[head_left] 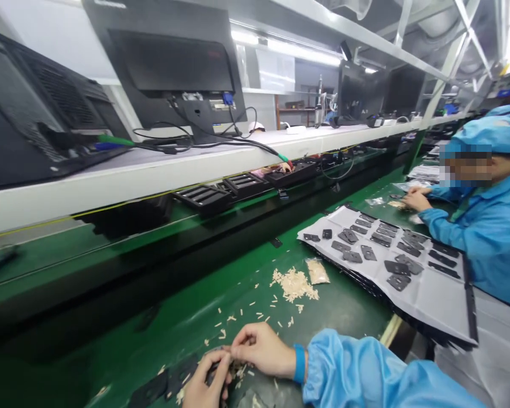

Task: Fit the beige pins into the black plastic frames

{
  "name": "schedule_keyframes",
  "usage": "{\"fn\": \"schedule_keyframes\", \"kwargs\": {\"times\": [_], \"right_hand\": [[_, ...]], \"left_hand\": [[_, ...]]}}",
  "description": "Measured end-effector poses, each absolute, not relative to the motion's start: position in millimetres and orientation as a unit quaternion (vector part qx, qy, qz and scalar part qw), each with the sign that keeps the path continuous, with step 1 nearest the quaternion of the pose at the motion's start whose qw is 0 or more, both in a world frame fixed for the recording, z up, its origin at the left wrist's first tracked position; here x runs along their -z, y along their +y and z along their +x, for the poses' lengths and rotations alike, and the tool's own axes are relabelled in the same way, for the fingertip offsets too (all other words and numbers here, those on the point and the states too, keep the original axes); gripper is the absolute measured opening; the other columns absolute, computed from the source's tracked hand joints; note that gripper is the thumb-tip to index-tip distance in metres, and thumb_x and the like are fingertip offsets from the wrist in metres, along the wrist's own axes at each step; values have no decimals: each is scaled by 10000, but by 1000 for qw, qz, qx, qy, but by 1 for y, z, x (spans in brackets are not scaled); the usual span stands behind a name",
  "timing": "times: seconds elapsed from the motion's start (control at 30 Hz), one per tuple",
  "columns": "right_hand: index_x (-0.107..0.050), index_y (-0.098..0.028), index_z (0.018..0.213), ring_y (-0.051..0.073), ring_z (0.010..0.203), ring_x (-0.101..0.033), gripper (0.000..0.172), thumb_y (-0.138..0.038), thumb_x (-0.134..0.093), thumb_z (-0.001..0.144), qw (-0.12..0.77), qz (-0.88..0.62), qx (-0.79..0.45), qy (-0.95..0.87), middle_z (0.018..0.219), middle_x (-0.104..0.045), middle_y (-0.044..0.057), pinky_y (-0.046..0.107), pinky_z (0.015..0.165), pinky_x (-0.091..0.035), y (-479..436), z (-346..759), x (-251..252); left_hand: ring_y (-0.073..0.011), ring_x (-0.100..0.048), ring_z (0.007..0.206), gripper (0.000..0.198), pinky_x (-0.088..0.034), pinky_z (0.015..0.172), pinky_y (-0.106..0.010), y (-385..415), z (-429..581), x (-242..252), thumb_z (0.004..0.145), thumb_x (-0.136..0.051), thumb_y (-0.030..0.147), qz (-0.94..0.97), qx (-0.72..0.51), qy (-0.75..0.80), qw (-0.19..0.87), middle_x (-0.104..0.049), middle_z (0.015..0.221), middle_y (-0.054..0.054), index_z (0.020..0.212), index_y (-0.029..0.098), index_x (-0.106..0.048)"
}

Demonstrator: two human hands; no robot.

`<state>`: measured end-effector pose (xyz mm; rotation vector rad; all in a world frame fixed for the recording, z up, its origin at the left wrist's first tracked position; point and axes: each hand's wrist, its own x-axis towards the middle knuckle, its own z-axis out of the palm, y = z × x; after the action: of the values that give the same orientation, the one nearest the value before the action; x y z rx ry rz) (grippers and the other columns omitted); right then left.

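At the bottom of the view my left hand (206, 382) is closed on a small dark flat part (212, 365), most of it hidden by my fingers. My right hand (266, 348) meets it from the right, thumb and forefinger pinched at the part's edge; whatever is in that pinch is too small to make out. Small pale strips (240, 373) lie scattered under and around both hands. Beside my left hand are more dark flat parts (181, 371). Farther off on the green mat sits a pile of pale strips (295, 284), next to a clear bag of them (318, 272).
To the right, a white-lined tray (433, 309) bears several dark flat parts (397, 267). A co-worker in blue (493, 226) works beyond it. Black trays (204, 195) stand past the dark conveyor channel, beneath a white shelf (123, 170) with monitors (174, 62) and cables.
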<state>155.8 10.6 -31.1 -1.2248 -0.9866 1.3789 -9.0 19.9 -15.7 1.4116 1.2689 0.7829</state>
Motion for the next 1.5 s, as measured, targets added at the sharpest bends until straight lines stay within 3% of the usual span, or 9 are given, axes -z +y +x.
{"fn": "schedule_keyframes", "kwargs": {"times": [0.13,0.33,0.5,0.6,0.8,0.93,1.13,1.3,1.5], "right_hand": [[-692,-177,737,117,553,-480,268,-409,-821,702,485,-510,-540,-462,590,-580,-30,255,553,-360,8,161,35],[-650,-190,798,142,555,-498,339,-524,-710,808,463,-486,-556,-490,616,-557,-22,269,543,-382,0,170,23],[-697,-228,814,195,593,-557,354,-579,-667,842,449,-510,-523,-515,675,-629,17,313,565,-428,-7,181,19],[-719,-260,843,229,596,-577,353,-608,-654,834,423,-527,-519,-524,649,-629,25,336,546,-449,-5,186,26],[-714,-263,776,237,584,-609,411,-666,-719,698,390,-549,-523,-523,642,-675,32,322,538,-512,3,195,37],[-705,-225,787,199,578,-600,495,-684,-764,612,350,-562,-552,-507,654,-692,30,264,512,-497,10,201,43],[-706,-214,831,175,572,-565,521,-692,-755,629,341,-565,-558,-503,603,-644,11,256,531,-479,8,200,34],[-681,-202,707,155,527,-516,478,-669,-750,634,336,-545,-556,-529,539,-575,-5,266,517,-435,5,195,16],[-702,-187,775,135,568,-529,342,-525,-752,750,356,-541,-549,-528,601,-624,-6,256,562,-415,-6,192,-2]], "left_hand": [[-166,-533,483,573,-419,474,-284,18,-5,18,728,-673,738,600,-356,513,500,-618,640,3,913,197,-707],[-133,-546,533,474,-429,470,-259,10,6,20,851,-617,643,584,-385,507,504,-623,763,-16,919,179,-683],[-105,-570,560,425,-422,429,-232,4,18,30,817,-674,585,559,-389,490,544,-631,930,-47,893,168,-646],[-101,-563,522,412,-417,415,-229,7,21,37,780,-711,562,537,-399,491,559,-622,843,-42,858,164,-642],[-89,-569,509,356,-442,401,-222,10,21,45,769,-724,492,530,-404,500,552,-659,936,-80,867,151,-704],[-100,-607,586,336,-496,519,-236,8,18,39,824,-699,437,571,-374,527,506,-703,965,-94,967,139,-759],[-194,-663,983,237,-519,930,-318,5,16,26,850,-712,386,638,-375,526,418,-750,1005,-79,935,175,-778],[-184,-659,964,199,-504,956,-323,7,14,26,864,-702,359,656,-377,516,402,-742,947,-66,899,171,-756],[-194,-663,971,153,-523,930,-355,-2,12,17,905,-662,308,660,-406,478,414,-729,976,-70,873,171,-722]]}}
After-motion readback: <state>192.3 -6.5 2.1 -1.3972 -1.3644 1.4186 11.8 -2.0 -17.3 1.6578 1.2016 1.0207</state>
